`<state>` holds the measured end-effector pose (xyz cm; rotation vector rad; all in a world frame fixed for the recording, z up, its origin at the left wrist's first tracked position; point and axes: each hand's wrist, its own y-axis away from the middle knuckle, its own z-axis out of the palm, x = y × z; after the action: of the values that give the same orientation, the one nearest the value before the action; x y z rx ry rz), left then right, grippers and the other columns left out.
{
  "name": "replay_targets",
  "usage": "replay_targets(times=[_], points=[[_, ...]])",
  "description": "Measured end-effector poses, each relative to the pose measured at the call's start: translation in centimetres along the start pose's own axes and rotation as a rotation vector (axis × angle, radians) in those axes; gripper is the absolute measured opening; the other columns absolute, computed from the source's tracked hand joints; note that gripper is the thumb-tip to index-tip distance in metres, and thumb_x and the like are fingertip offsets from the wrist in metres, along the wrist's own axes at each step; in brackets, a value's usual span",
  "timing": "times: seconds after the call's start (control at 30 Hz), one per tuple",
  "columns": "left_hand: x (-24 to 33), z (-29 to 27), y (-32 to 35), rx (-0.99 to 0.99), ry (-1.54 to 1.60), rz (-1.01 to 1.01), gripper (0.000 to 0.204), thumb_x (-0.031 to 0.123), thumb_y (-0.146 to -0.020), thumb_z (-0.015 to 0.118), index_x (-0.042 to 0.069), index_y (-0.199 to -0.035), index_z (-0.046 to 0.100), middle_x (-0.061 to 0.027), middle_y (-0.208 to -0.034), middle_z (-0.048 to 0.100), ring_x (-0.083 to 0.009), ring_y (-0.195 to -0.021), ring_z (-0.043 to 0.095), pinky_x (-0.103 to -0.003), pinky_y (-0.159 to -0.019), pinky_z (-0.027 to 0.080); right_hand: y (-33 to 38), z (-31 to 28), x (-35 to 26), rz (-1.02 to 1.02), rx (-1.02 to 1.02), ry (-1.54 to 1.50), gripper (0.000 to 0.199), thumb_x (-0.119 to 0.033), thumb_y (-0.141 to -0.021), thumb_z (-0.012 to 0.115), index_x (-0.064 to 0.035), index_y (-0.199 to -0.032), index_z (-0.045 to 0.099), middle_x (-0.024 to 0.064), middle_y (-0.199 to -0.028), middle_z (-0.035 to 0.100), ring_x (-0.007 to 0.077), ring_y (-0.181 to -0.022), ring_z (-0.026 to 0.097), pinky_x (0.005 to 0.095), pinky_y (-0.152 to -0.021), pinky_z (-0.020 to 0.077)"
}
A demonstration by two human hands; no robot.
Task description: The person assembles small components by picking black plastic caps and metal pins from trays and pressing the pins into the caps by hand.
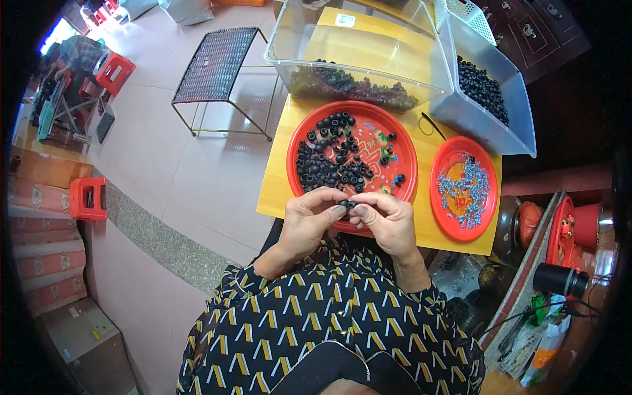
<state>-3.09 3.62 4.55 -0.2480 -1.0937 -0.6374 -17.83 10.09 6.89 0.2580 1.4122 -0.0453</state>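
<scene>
Over the near rim of a large red round tray (413,164), my left hand (307,222) and my right hand (390,222) meet fingertip to fingertip. Both are closed in a pinch on small black round parts (347,205), which look hollow. Whether these are two pieces or one joined piece, I cannot tell. Many loose black round parts (322,161) like them lie in the tray, mostly on its left half. A few sit apart at its right, one with a bluish bit beside it. To the right, a smaller red plate (436,204) holds a pile of small silvery pieces (473,191).
Behind the tray, a see-through bin (375,39) with dark parts lies on the yellow table (273,191). A second bin (513,131) of black parts stands at its right, near a thin black loop (431,123). A woven stool (217,66) stands left; red stools are farther off.
</scene>
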Motion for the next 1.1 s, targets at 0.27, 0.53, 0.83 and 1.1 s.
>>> replay_targets(times=[0.27, 0.53, 0.83, 1.1], points=[[0.3, -0.3, -0.2, -0.075, 0.204, -0.067, 0.019, 0.002, -0.080, 0.060, -0.002, -0.098, 0.057, -0.0059, -0.088, 0.060, -0.0116, -0.079, 0.059, -0.023, -0.070, 0.049, -0.8, 0.0, -0.5, -0.283, -0.074, 0.200, 0.014, 0.000, -0.081, 0.057, 0.0036, -0.094, 0.060, 0.0080, -0.082, 0.059, 0.0107, -0.071, 0.058, 0.0215, -0.062, 0.0476], [1.0, -3.1, -0.8, 0.122, 0.229, 0.027, 0.020, -0.003, -0.080, 0.057, -0.003, -0.100, 0.057, -0.0090, -0.090, 0.061, -0.0140, -0.080, 0.059, -0.026, -0.074, 0.048, -1.6, -1.8, -0.1, -0.191, 0.117, 0.335, 0.011, 0.000, -0.081, 0.056, 0.0044, -0.091, 0.059, 0.0076, -0.082, 0.058, 0.0113, -0.067, 0.059, 0.0219, -0.060, 0.0478], [0.8, -5.0, -0.1, 0.147, 0.327, 0.022, 0.020, -0.002, -0.080, 0.057, -0.004, -0.100, 0.057, -0.0104, -0.090, 0.061, -0.0151, -0.080, 0.059, -0.026, -0.073, 0.048, -2.8, -0.5, 1.3, -0.501, 0.010, 1.007, 0.014, 0.001, -0.070, 0.061, -0.0008, -0.084, 0.060, 0.0118, -0.074, 0.056, 0.0273, -0.071, 0.056, 0.0333, -0.061, 0.0449], [1.0, -4.9, 0.2, 0.139, 0.360, 0.022, 0.021, -0.004, -0.079, 0.057, -0.005, -0.100, 0.056, -0.0107, -0.091, 0.061, -0.0147, -0.081, 0.059, -0.026, -0.074, 0.049, -3.8, 1.4, 2.3, -0.537, -0.032, 1.275, 0.005, -0.004, -0.070, 0.050, -0.0064, -0.074, 0.053, 0.0094, -0.069, 0.048, 0.0256, -0.069, 0.053, 0.0351, -0.057, 0.0456]])
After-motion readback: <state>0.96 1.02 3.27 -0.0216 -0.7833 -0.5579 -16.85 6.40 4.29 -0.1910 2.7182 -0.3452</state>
